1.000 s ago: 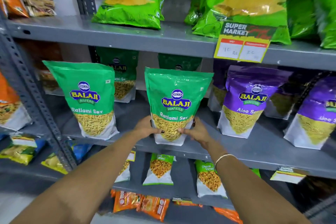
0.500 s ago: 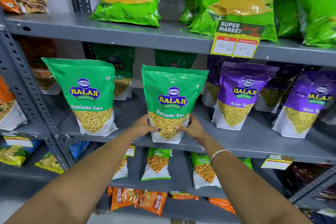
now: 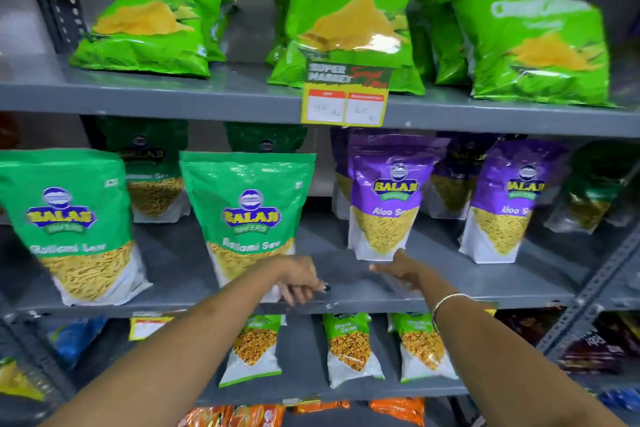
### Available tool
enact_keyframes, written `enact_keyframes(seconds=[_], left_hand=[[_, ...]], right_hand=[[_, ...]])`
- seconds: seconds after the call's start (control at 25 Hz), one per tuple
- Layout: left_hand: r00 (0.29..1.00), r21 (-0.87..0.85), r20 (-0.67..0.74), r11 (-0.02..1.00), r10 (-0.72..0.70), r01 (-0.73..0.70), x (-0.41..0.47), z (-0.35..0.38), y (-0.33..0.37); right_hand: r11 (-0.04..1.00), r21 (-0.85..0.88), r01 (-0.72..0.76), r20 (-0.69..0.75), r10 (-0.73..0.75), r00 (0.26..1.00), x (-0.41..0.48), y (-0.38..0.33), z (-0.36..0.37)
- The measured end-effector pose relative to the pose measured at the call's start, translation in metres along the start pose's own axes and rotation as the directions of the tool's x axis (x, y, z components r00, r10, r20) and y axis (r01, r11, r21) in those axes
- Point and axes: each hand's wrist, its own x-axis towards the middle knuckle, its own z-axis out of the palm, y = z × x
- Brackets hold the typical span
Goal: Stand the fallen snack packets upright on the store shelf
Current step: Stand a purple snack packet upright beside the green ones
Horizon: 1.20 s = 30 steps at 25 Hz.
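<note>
A green Ratlami Sev packet [image 3: 247, 204] stands upright on the grey middle shelf [image 3: 339, 302]. My left hand [image 3: 301, 279] hovers at its lower right corner, fingers loosely curled and holding nothing. My right hand [image 3: 398, 270] is spread open just below a purple Aloo Sev packet [image 3: 384, 201] that stands upright; whether it touches the pouch I cannot tell. Another green Ratlami Sev packet [image 3: 72, 218] stands at the left, and a second purple Aloo Sev packet [image 3: 502, 204] stands at the right.
Green Crunchem bags [image 3: 353, 21] lean back on the top shelf above a price tag [image 3: 346, 104]. Small green packets [image 3: 349, 347] stand on the shelf below, orange packets [image 3: 239, 416] under them. Metal uprights [image 3: 595, 291] frame the right side.
Both hands have let go of the green Ratlami Sev packet, which stays upright. My right hand has moved right toward the purple packet. The view has shifted up and right.
</note>
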Motion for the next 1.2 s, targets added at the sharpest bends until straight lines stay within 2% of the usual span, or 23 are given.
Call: enact_keyframes(seconds=[0.08,0.2,0.32,0.4,0.48,0.56,0.64,0.96,1.2], left_hand=[[0.973,-0.118,-0.212,0.986,0.091,-0.118,0.037,0.012,0.031],[0.876,-0.312,-0.477,0.919,0.067,-0.240,0.086,0.021,0.063],[0.792,-0.424,-0.609,0.835,0.024,-0.351,0.122,0.022,0.078],[0.791,-0.511,-0.611,0.756,0.015,-0.409,0.127,0.025,0.084],[0.762,-0.536,-0.648,0.722,-0.019,-0.437,0.123,0.031,0.085],[0.745,-0.529,-0.667,0.709,-0.007,-0.466,0.116,0.037,0.083],[0.764,-0.522,-0.644,0.708,0.038,-0.475,0.106,0.045,0.077],[0.784,-0.493,-0.620,0.793,-0.031,-0.359,0.071,0.073,0.065],[0.783,-0.387,-0.622,0.871,-0.006,-0.301,0.060,0.076,0.066]], right_hand=[[0.999,-0.008,0.041,-0.066,-0.041,0.997,0.021,0.026,-0.031],[0.945,0.292,0.146,-0.142,-0.108,0.984,0.063,0.046,-0.057],[0.835,0.493,0.245,-0.034,-0.263,0.964,0.090,0.048,-0.068],[0.773,0.575,0.269,0.046,-0.359,0.932,0.093,0.044,-0.069],[0.736,0.617,0.278,0.054,-0.392,0.919,0.090,0.044,-0.067],[0.749,0.601,0.277,0.046,-0.379,0.924,0.081,0.046,-0.064],[0.770,0.573,0.280,0.055,-0.377,0.925,0.068,0.050,-0.063],[0.849,0.452,0.274,0.069,-0.339,0.938,0.023,0.065,-0.059],[0.862,0.428,0.271,0.063,-0.328,0.943,0.015,0.068,-0.058]])
